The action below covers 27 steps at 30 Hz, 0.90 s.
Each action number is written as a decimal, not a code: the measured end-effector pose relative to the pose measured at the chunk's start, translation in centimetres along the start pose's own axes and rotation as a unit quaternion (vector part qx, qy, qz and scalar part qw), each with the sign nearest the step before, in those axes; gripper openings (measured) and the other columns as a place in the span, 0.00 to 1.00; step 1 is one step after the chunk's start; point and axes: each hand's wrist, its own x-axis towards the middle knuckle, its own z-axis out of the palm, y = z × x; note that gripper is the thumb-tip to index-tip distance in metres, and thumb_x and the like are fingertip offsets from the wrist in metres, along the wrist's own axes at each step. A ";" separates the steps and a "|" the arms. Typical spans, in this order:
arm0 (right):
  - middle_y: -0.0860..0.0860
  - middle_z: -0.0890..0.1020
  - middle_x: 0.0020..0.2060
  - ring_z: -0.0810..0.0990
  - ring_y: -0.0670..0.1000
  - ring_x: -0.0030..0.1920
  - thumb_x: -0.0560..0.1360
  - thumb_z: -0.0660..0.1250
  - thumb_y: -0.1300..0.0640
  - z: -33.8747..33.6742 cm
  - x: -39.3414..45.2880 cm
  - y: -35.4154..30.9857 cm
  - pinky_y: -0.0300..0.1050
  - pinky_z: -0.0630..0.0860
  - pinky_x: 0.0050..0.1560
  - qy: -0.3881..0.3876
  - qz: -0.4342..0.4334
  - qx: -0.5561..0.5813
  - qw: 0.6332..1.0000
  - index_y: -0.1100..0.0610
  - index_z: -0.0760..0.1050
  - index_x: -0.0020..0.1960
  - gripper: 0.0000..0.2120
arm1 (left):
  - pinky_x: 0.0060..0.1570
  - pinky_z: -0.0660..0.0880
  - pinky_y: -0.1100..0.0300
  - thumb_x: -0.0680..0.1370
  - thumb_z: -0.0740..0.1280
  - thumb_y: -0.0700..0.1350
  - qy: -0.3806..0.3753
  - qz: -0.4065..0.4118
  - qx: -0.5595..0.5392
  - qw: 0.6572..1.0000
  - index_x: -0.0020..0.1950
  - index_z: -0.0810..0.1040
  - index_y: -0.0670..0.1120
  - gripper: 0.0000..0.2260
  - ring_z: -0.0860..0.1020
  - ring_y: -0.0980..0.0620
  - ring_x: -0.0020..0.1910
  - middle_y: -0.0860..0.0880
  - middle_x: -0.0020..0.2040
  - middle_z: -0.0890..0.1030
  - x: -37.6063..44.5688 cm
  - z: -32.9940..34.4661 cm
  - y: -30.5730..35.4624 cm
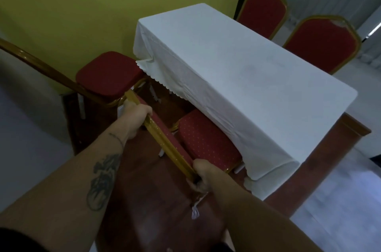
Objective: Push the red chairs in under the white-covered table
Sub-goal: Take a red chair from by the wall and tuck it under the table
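Observation:
A long table under a white cloth [237, 78] runs away from me on a wooden platform. Right below me stands a red chair with a gold frame; its dotted seat [206, 140] is partly under the cloth's near side. My left hand [137, 110] grips the far end of its backrest top rail [165, 138], and my right hand [203, 175] grips the near end. A second red chair [109, 72] stands to the left, its seat mostly out from the table. Two more red chairs [263, 11] [323, 43] stand at the far side, backs showing above the tabletop.
A yellow-green wall [103, 4] lies behind the table's left end. The gold rail of the left chair's back [41, 64] crosses the left of the view. The brown wooden platform [329, 148] has an edge dropping to pale floor on the right. A white tag hangs below my right hand.

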 end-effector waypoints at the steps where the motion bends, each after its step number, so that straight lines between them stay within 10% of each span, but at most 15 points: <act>1: 0.57 0.78 0.44 0.79 0.53 0.39 0.83 0.56 0.51 -0.5 0.0 -0.2 0.40 0.77 0.21 -0.003 0.002 0.010 1.000 0.61 0.72 0.49 0.14 | 0.54 0.78 0.41 0.70 0.67 0.37 -0.012 -0.001 0.004 1.000 0.70 0.61 0.40 0.29 0.78 0.38 0.53 0.38 0.58 0.75 0.2 0.4 0.1; 7: 0.59 0.73 0.45 0.76 0.55 0.41 0.84 0.54 0.57 -2.3 -0.4 -2.0 0.42 0.79 0.21 0.016 -0.014 0.076 0.997 0.61 0.69 0.47 0.11 | 0.47 0.74 0.52 0.66 0.67 0.42 -0.019 0.037 0.035 0.998 0.76 0.55 0.34 0.40 0.76 0.39 0.57 0.36 0.64 0.74 1.4 2.7 1.7; 14: 0.59 0.73 0.45 0.75 0.56 0.40 0.84 0.54 0.58 -2.9 0.2 -3.1 0.41 0.77 0.20 0.034 -0.038 0.097 0.994 0.60 0.69 0.47 0.10 | 0.29 0.65 0.58 0.72 0.65 0.42 0.064 0.068 0.082 0.992 0.59 0.65 0.42 0.17 0.72 0.52 0.38 0.49 0.42 0.71 2.6 5.2 1.9; 21: 0.59 0.73 0.46 0.77 0.56 0.40 0.84 0.54 0.57 -3.7 -0.3 -3.5 0.41 0.80 0.23 0.039 -0.052 0.093 0.994 0.61 0.69 0.58 0.09 | 0.27 0.56 0.59 0.70 0.66 0.46 0.162 0.069 0.179 0.968 0.67 0.68 0.40 0.26 0.67 0.52 0.33 0.51 0.48 0.71 1.9 6.9 2.8; 27: 0.62 0.80 0.50 0.85 0.61 0.41 0.81 0.58 0.50 -4.0 -4.2 -6.2 0.55 0.86 0.41 0.127 -0.147 -0.265 0.944 0.62 0.73 0.54 0.15 | 0.30 0.68 0.59 0.72 0.64 0.58 0.018 0.168 0.245 0.955 0.50 0.79 0.42 0.20 0.80 0.46 0.41 0.45 0.45 0.82 0.1 3.3 3.0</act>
